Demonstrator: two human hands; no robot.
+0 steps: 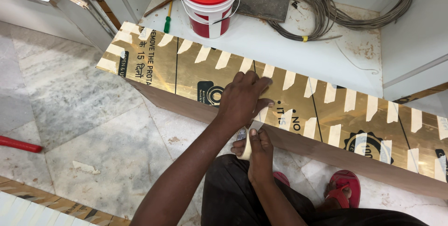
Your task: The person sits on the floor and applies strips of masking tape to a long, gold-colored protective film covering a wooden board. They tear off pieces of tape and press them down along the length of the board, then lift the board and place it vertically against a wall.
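Red-and-white bucket (208,15), coiled cables (354,6), green screwdriver (168,18).

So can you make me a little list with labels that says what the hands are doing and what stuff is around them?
left hand: pressed flat on a tape strip on the gold panel
right hand: holds a roll of masking tape at the panel's near edge
gold panel: long, shiny, with cream tape strips along both long edges
bucket: red and white, beyond the panel, with a yellow container on top
screwdriver: green handle, left of the bucket
wire coils: grey, at the far right
sandals: red, on the marble floor
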